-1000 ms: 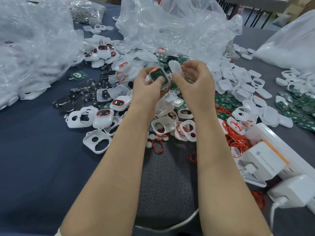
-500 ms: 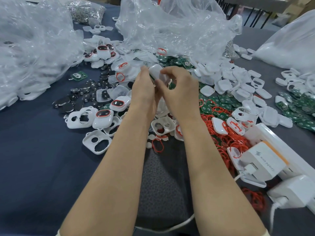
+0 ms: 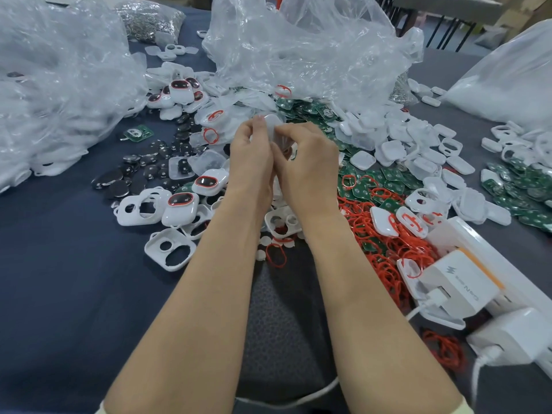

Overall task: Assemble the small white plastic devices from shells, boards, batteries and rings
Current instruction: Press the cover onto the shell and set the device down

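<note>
My left hand (image 3: 250,158) and my right hand (image 3: 307,162) are pressed together above the pile, both pinching one small white device (image 3: 272,127) whose rounded shell shows above the fingertips. Its inside is hidden by my fingers. Finished devices with red-ringed dark windows (image 3: 180,204) lie to the left. Empty white shells with two holes (image 3: 170,249) lie near the table's front. Dark coin batteries (image 3: 119,182) are scattered left of those. Green boards (image 3: 367,183) and a heap of red rings (image 3: 388,252) lie to the right.
Crumpled clear plastic bags (image 3: 298,46) fill the back and the left (image 3: 53,79). A white power strip with chargers (image 3: 466,288) sits at the right front, its cable trailing. Flat white covers (image 3: 397,138) are piled right of centre. The dark blue cloth (image 3: 59,279) covers the table.
A second ago my hands held a board-filled shell and a white cover apart. They have come together, and the cover now sits over the shell between my fingers.
</note>
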Demonstrator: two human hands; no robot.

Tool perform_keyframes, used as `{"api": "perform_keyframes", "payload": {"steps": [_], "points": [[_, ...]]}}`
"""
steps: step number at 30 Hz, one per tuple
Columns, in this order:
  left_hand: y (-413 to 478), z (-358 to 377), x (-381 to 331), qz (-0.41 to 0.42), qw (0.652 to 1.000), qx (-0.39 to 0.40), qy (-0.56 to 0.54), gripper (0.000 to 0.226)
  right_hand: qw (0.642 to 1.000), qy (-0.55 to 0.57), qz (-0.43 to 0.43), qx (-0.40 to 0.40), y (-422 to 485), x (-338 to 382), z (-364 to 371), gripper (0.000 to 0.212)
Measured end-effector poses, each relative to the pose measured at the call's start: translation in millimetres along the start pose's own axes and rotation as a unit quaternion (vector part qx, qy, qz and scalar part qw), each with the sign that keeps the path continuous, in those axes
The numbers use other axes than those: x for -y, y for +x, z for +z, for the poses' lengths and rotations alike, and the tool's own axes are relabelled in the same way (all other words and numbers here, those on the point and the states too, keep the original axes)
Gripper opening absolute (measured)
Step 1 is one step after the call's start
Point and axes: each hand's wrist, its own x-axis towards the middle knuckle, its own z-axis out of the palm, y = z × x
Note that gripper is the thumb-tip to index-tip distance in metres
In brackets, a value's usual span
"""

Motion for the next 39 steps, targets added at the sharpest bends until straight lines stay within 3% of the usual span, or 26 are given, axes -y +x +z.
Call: {"api": "perform_keyframes", "payload": {"steps": [6, 12, 15, 18, 20, 25, 31, 36, 39], "points": [[5, -4, 3, 0.038, 0.997, -0.037, 0.061, 0.015, 1.0, 0.005, 0.003, -0.016, -3, 1, 10, 0.019], [8, -6, 1, 0.052, 0.996, -0.057, 0.052, 0.022, 0.999, 0.012, -0.012, -0.027, -8, -2, 18, 0.022], [7, -7, -1, 0.025, 0.999, -0.037, 0.018, 0.016, 0.995, 0.09, 0.03, -0.016, -4, -9, 14, 0.024], [4, -7, -1, -0.006, 0.999, 0.033, 0.006, 0.01, 0.972, 0.214, 0.097, 0.005, 4, -18, 2, 0.017], [2, -6, 0, -0.012, 0.998, 0.062, 0.012, 0.02, 0.952, 0.27, 0.141, 0.009, 8, -26, -3, 0.01], [1, -5, 3, 0.015, 0.998, 0.045, 0.045, 0.025, 0.885, 0.384, 0.236, 0.117, 13, -36, -10, 0.009], [0, -5, 6, 0.047, 0.997, 0.009, 0.064, 0.015, 0.902, 0.357, 0.229, 0.084, 12, -32, -5, 0.015], [-3, -1, 7, 0.088, 0.984, 0.047, 0.15, 0.013, 0.926, 0.325, 0.176, 0.077, 15, -35, -15, 0.014], [-4, -1, 10, 0.093, 0.974, 0.078, 0.193, 0.023, 0.938, 0.3, 0.165, 0.05, 16, -39, -20, 0.013]]}}
